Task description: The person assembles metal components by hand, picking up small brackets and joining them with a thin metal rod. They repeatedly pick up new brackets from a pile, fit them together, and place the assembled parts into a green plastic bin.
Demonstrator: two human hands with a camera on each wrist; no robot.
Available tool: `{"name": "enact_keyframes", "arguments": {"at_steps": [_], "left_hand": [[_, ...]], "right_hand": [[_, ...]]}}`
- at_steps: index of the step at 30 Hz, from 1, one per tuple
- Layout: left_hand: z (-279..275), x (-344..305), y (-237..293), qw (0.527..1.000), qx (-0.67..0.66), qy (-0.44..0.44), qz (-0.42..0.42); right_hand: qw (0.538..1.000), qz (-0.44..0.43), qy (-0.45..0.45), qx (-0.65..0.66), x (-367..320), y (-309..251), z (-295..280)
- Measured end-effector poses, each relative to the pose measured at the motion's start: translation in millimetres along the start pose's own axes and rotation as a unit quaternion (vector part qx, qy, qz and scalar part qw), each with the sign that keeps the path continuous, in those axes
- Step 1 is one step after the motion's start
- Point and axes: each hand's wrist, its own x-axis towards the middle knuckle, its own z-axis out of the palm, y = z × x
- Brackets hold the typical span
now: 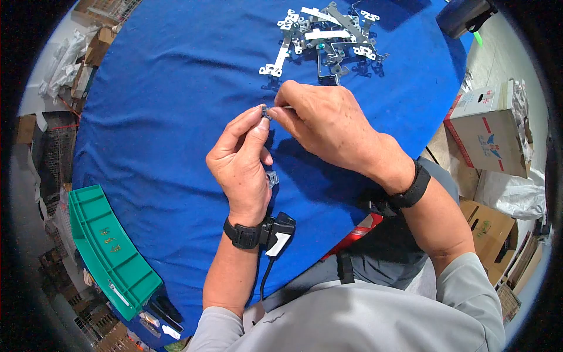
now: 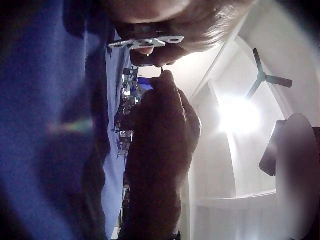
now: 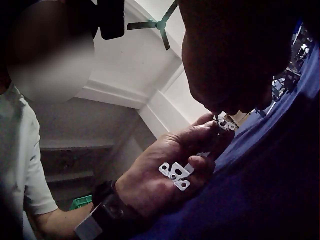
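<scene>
My left hand (image 1: 239,173) grips a metal bracket with its fingers curled. One holed end of the bracket (image 3: 175,176) sticks out at the palm, also visible in the left wrist view as a holed plate (image 2: 145,43). Another small holed metal end (image 3: 225,123) shows at the left thumb and fingertips. My right hand (image 1: 340,126) meets these fingertips from the right. Its thumb and forefinger pinch a small thin piece, mostly hidden by the fingers, against the metal end; I cannot tell what kind it is.
A heap of metal brackets (image 1: 334,35) lies beyond the hands on the blue cloth (image 1: 164,117). At the left table edge stands a green plastic bin (image 1: 114,249). A dark container (image 1: 466,17) is at the far right, and a white carton (image 1: 489,129) stands beside the table.
</scene>
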Motion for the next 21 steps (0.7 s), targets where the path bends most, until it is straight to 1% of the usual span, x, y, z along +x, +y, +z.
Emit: {"name": "enact_keyframes", "arguments": {"at_steps": [4,6,7,9,12,15,19,21], "left_hand": [[-1.7,0.3,-2.1,1.0,0.003,-0.001,0.009],[-2.7,0.3,-2.2,1.0,0.007,-0.002,0.007],[-3.1,0.1,-2.0,1.0,0.011,-0.004,0.005],[-2.4,-0.3,-0.6,1.0,0.002,-0.003,0.001],[-2.7,-0.7,1.9,1.0,-0.002,-0.003,-0.01],[-2.5,-1.1,2.0,1.0,0.009,0.0,-0.013],[-1.1,-0.4,0.8,1.0,0.007,0.009,-0.006],[0.1,0.1,1.3,1.0,-0.001,0.012,-0.006]], "right_hand": [[0.999,-0.005,0.023,0.031,-0.4,0.0,-0.2],[0.999,-0.004,-0.026,-0.024,-0.8,-0.7,-4.9],[0.999,-0.004,-0.026,-0.025,-0.5,-0.5,-4.1],[1.0,-0.015,0.005,-0.012,0.5,0.3,-1.0],[1.0,-0.005,0.02,0.022,-0.5,-0.5,1.6],[1.0,-0.005,0.0,0.005,-1.1,-1.3,-1.3],[0.999,-0.036,0.025,0.002,-0.1,2.0,1.1],[0.999,0.004,0.028,0.015,-0.5,1.1,-1.1]]}}
